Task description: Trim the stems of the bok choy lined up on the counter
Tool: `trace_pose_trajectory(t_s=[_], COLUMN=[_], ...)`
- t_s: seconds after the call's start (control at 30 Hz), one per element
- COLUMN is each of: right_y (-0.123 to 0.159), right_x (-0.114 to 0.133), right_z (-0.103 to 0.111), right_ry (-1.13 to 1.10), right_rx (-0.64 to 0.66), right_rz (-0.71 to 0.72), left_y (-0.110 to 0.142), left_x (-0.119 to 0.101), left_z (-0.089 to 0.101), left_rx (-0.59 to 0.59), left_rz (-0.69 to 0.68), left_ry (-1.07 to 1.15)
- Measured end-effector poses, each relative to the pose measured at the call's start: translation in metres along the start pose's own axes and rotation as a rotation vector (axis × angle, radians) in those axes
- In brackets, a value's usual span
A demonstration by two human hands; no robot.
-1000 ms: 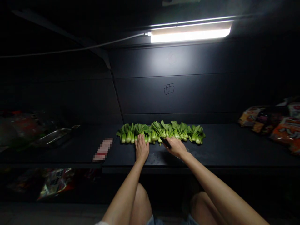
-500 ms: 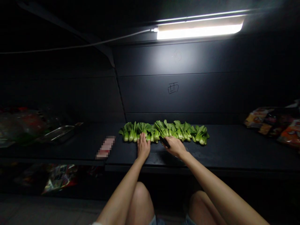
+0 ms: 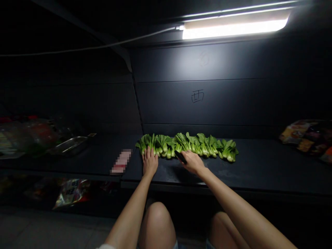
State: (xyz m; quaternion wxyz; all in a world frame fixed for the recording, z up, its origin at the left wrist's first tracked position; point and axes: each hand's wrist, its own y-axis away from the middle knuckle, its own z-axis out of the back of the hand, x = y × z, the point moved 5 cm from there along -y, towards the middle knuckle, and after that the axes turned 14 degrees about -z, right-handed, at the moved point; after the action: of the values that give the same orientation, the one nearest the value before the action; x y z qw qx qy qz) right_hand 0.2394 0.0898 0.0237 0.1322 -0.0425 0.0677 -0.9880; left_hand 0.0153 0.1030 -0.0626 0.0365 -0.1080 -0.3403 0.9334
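Left hand point(image 3: 150, 163) lies with fingers extended on the pale bases of a bok choy row point(image 3: 190, 143) along the shelf point(image 3: 166, 174); the right hand point(image 3: 193, 162) grips a black handle point(image 3: 181, 157). Heads appear mostly aligned, the rightmost looser, no cuts visible. The back panel point(image 3: 168, 100) bears what resembles "西"; packets point(image 3: 303, 136) are unreadable.

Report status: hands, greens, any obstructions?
Left hand, fingers extended, at leafy greens. Right hand gripping black object. Greens in row on dark shelf. Nothing visibly blocking.
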Motion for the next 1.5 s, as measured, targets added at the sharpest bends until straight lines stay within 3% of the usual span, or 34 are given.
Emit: trace_pose_trajectory(t_s=[0.2, 0.6, 0.83, 1.03, 1.33, 1.5], right_y=[-0.002, -0.001, -0.007, -0.009, -0.015, -0.013], right_x=[0.004, 0.02, 0.028, 0.038, 0.053, 0.058], right_z=[-0.002, 0.004, 0.001, -0.001, -0.003, 0.0], right_ry=[0.015, 0.014, -0.008, -0.014, -0.001, 0.0], right_rx=[0.012, 0.008, 0.033, 0.001, 0.02, 0.007], right_rz=[-0.012, 0.026, 0.005, 0.039, 0.057, 0.075], left_y=[-0.001, 0.0, 0.003, 0.002, 0.0, -0.003], left_x=[0.008, 0.004, 0.016, 0.024, 0.031, 0.043], left_z=[-0.002, 0.003, 0.006, 0.002, -0.001, 0.005], left_rx=[-0.094, -0.027, -0.138, -0.235, -0.234, -0.171], left_rz=[0.064, 0.121, 0.29, 0.254, 0.249, 0.206], left_ry=[0.069, 0.036, 0.052, 0.164, 0.206, 0.18])
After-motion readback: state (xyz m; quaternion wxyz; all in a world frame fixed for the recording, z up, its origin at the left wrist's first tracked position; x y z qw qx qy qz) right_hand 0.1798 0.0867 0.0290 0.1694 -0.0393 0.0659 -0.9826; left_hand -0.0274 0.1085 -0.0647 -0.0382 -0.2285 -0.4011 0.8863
